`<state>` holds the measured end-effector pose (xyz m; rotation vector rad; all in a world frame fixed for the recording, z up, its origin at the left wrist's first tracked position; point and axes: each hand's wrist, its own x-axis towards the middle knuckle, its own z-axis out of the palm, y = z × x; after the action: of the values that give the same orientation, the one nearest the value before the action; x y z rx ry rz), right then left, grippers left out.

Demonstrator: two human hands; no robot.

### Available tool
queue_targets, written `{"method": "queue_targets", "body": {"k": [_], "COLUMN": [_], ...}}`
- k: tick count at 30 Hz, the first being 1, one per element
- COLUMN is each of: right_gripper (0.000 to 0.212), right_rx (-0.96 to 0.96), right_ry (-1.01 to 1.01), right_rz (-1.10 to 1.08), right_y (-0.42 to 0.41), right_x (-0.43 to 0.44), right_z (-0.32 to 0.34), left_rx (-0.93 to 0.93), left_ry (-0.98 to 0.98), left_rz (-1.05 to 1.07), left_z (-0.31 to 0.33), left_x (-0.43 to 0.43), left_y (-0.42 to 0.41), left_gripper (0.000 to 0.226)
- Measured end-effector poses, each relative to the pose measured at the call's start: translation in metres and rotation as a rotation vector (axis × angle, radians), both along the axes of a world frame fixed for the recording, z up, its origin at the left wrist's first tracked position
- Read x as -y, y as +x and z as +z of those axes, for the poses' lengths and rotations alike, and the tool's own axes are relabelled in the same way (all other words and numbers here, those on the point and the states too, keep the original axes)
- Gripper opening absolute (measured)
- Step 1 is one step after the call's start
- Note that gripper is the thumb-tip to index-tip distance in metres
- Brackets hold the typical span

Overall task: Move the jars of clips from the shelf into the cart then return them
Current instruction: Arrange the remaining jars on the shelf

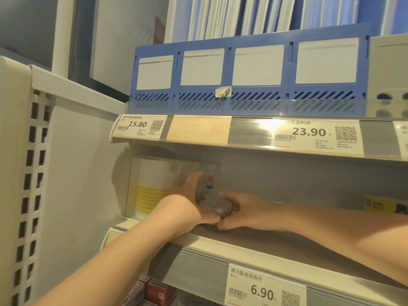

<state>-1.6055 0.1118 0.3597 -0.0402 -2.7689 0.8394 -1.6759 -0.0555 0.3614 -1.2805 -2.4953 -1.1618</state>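
Observation:
A small clear jar of coloured clips (215, 208) with a flat clear lid stands on the middle shelf (276, 241), near its left end. My left hand (187, 204) wraps round the jar's left side, fingers reaching behind it. My right hand (240, 209) grips its right side, and the thumbs meet at the jar's front base. Directly behind the jar stands a taller clear container (209, 182) with a small printed figure on it. The cart is not in view.
A white and yellow striped box (150, 186) stands left of the jar. Above, a blue file rack (249, 74) sits on the upper shelf with price tags (318, 135) along its edge. Red boxes (154, 291) lie on the shelf below. A white perforated panel (33, 173) stands at left.

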Motion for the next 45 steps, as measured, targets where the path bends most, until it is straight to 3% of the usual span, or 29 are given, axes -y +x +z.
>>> {"method": "queue_targets", "body": {"k": [5,8,20,28,45], "right_gripper": [0.038,0.041,0.047,0.077,0.085], "right_rx": [-0.187,-0.200,-0.112,-0.095,-0.044], "right_ry": [0.018,0.060,0.029,0.110,0.010], "right_rz": [-0.239,-0.282,-0.207,-0.186,-0.152], "right_y": [-0.006,-0.017,-0.058,-0.073,-0.072], "right_x": [-0.020,-0.022,-0.026,-0.024,-0.028], "right_z": [0.013,0.028,0.031,0.022,0.022], "left_rx": [-0.034,-0.026,-0.075,-0.112,-0.091], "left_ry": [-0.024,-0.039,-0.006,0.011,-0.007], "left_rz": [0.009,0.023,0.047,0.076,0.088], "left_z": [0.002,0.004,0.004,0.000,-0.006], "left_x": [0.002,0.003,-0.002,-0.007,-0.015], "left_y": [0.004,0.006,0.001,-0.005,-0.013], "left_gripper": [0.087,0.087,0.079,0.075,0.078]}}
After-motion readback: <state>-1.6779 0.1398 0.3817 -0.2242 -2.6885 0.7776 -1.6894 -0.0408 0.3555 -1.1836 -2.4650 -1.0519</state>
